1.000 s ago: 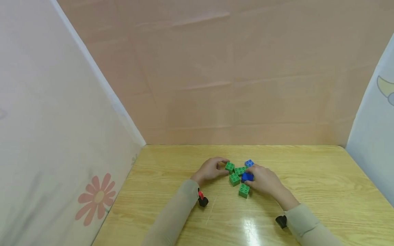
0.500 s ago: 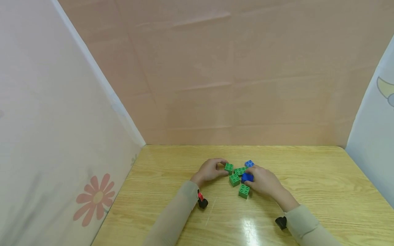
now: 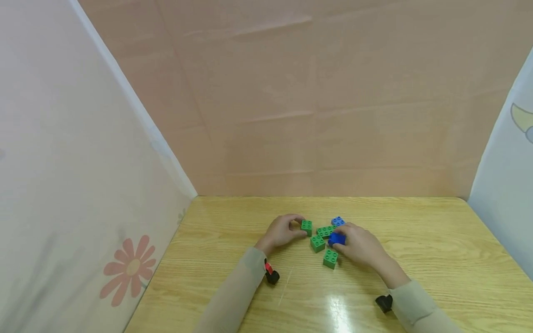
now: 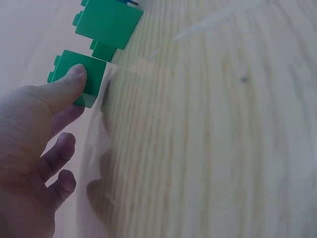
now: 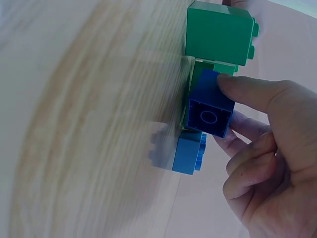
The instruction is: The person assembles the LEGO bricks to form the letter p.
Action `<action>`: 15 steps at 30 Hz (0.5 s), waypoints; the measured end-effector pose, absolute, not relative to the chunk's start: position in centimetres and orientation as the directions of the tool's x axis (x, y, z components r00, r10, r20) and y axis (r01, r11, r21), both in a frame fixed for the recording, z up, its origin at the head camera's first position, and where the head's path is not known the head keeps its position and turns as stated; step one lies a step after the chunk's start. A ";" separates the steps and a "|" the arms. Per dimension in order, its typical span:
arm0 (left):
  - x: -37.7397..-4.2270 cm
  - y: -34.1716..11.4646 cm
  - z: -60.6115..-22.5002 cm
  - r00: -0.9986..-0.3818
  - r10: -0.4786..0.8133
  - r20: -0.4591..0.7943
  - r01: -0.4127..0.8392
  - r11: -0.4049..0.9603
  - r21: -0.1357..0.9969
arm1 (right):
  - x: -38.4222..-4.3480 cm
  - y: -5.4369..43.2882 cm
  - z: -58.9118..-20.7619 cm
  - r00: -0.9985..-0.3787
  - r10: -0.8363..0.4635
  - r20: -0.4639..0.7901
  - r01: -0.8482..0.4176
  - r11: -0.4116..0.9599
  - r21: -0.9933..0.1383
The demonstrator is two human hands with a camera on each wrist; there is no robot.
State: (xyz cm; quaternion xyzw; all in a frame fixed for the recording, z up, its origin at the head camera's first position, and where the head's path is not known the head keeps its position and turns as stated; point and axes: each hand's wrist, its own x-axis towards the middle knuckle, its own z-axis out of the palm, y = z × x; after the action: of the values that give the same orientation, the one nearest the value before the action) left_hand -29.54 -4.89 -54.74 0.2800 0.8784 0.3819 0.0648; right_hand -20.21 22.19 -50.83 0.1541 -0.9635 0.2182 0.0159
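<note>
My left hand (image 3: pixel 284 231) pinches a square green toy brick (image 3: pixel 306 226) between thumb and fingers, studs up; the left wrist view shows the thumb pressed on the side of this brick (image 4: pixel 94 74). The right hand (image 3: pixel 361 246) pinches a dark blue brick (image 3: pixel 336 239). In the right wrist view that brick (image 5: pixel 212 99) is tipped on its side, its hollow underside facing the camera. Between the hands lie a longer green brick (image 3: pixel 326 231) and a square green brick (image 3: pixel 317 243). A lighter blue brick (image 3: pixel 338 221) sits just behind the right fingertips.
Another square green brick (image 3: pixel 331 259) stands nearer the front of the wooden table (image 3: pixel 233 212). A pinkish-brown backdrop (image 3: pixel 266 115) rises behind the table, with pale panels at both sides. Black wrist devices hang at both cuffs.
My left hand has drawn its green brick a little to the left, away from the longer green brick. The right hand and dark blue brick have shifted slightly to the right.
</note>
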 end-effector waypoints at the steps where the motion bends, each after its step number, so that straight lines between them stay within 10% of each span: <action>1: -29.4 -4.9 -54.7 -0.837 0.538 0.102 0.440 0.551 0.709 | -20.1 22.2 -50.8 -0.953 -0.286 0.096 -0.299 0.856 -0.422; 15: -28.5 -5.3 -54.3 -0.853 0.516 0.079 0.400 0.549 0.734 | -19.5 23.1 -50.8 -0.950 -0.279 0.144 -0.314 0.836 -0.450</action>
State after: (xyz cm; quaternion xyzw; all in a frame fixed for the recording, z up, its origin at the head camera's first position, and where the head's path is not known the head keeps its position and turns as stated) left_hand -28.47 -5.30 -54.27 0.2612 0.8770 0.3967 0.0729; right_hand -19.54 23.10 -50.84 0.1546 -0.9575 0.2407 0.0364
